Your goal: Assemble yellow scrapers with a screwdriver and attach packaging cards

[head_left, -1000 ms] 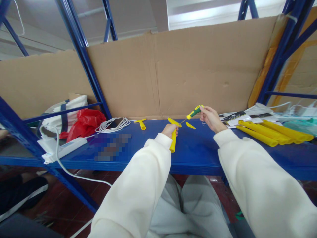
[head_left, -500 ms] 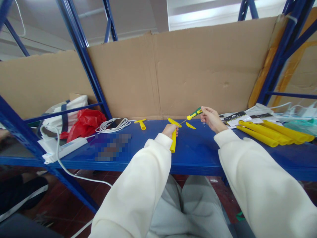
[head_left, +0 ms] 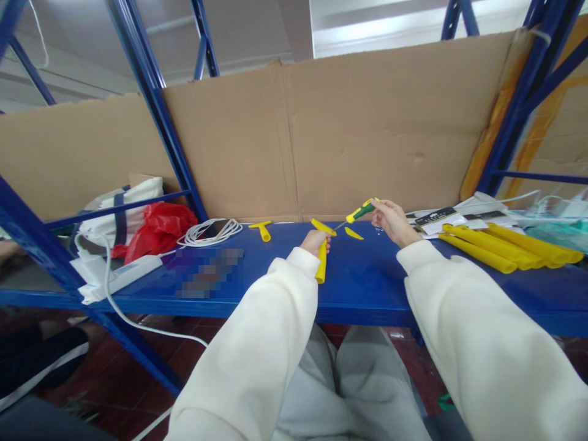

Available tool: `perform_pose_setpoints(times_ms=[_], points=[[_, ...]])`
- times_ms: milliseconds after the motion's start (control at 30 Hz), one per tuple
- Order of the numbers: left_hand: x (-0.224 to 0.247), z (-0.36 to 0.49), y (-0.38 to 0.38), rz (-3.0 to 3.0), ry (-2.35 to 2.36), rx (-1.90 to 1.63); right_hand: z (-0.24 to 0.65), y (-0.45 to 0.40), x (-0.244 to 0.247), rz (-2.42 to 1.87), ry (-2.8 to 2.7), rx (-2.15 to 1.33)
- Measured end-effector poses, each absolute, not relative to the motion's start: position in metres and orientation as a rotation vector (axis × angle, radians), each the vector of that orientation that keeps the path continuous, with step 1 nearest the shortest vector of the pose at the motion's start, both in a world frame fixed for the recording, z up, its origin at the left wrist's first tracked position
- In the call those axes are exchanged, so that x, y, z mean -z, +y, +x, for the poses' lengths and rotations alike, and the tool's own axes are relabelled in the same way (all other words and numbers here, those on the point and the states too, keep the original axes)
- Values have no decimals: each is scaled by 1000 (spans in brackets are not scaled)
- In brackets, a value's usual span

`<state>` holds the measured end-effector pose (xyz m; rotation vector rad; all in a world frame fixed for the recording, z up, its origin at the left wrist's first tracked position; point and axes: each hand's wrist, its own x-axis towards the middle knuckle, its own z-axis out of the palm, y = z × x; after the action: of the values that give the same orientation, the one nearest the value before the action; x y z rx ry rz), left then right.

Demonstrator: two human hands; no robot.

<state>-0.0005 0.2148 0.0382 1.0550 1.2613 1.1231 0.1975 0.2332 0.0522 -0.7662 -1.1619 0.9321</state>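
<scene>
My left hand point(head_left: 315, 242) is closed around a yellow T-shaped plastic piece point(head_left: 322, 267), its tubular handle pointing down toward the bench edge. In my right hand point(head_left: 390, 222) the fingers pinch the butt of a green and yellow screwdriver point(head_left: 362, 211). Its thin shaft slants down to the head of the yellow piece, beside my left fingers; the exact contact of the tip is too small to make out. A loose flat yellow piece point(head_left: 353, 233) lies on the blue bench point(head_left: 367, 288) between the hands.
Another small yellow T-shaped part point(head_left: 262, 230) lies left of my hands. Several yellow tubes point(head_left: 500, 248) rest at right, near printed packets point(head_left: 441, 220). A coiled white cable point(head_left: 211, 233), power strip point(head_left: 124, 275) and red bag point(head_left: 158, 229) are at left. Cardboard point(head_left: 367, 135) stands behind.
The screwdriver handle has rotated between my right fingers, showing a different side of its colours. My left hand and the yellow piece stay in place.
</scene>
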Motion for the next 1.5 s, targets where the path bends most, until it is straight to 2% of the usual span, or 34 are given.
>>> perform_pose_setpoints(times_ms=[1500], points=[[-38,-2,217,1044,1280,-1114,195,227,-54,-712,-1251,-945]])
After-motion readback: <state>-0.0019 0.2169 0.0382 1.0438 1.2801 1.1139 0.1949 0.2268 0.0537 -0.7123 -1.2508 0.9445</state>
